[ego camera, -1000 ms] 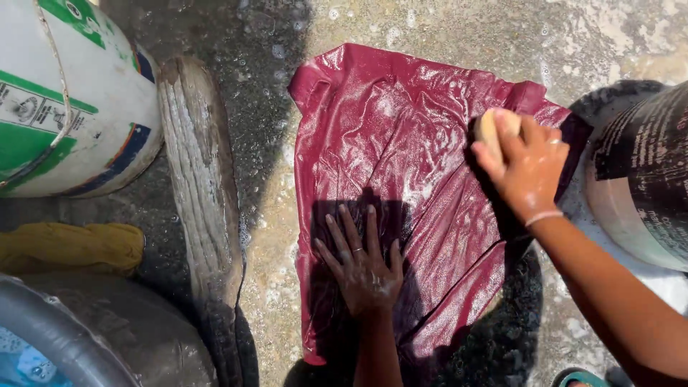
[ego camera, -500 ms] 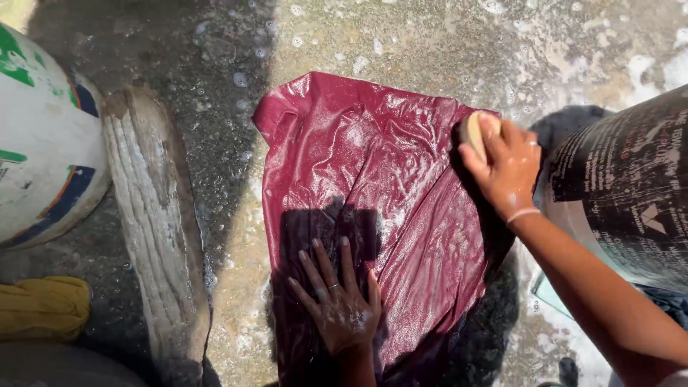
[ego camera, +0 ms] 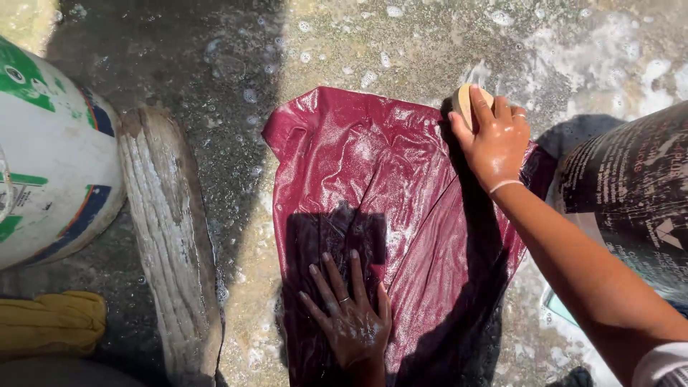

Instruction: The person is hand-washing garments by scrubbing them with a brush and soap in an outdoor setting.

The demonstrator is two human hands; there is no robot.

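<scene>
**Scrubbing a wet maroon cloth on the ground**

The maroon cloth lies spread flat on the wet, soapy concrete floor, between a weathered wooden plank and a dark printed sack; the left hand lies on its near end with fingers splayed wide and grips nothing, only pinning the fabric; the right hand is curled over a pale soap bar at the far right edge. To do it well, I judge the pinning palm should bear down firmly so the cloth cannot bunch; strokes should overlap and run away from the pinned end. Most of the bar is hidden under the fingers, so whether it is soap or a brush is uncertain; the white and green bucket and yellow cloth are cut off at the left edge; the cloth's near hem sits in deep shadow.
</scene>
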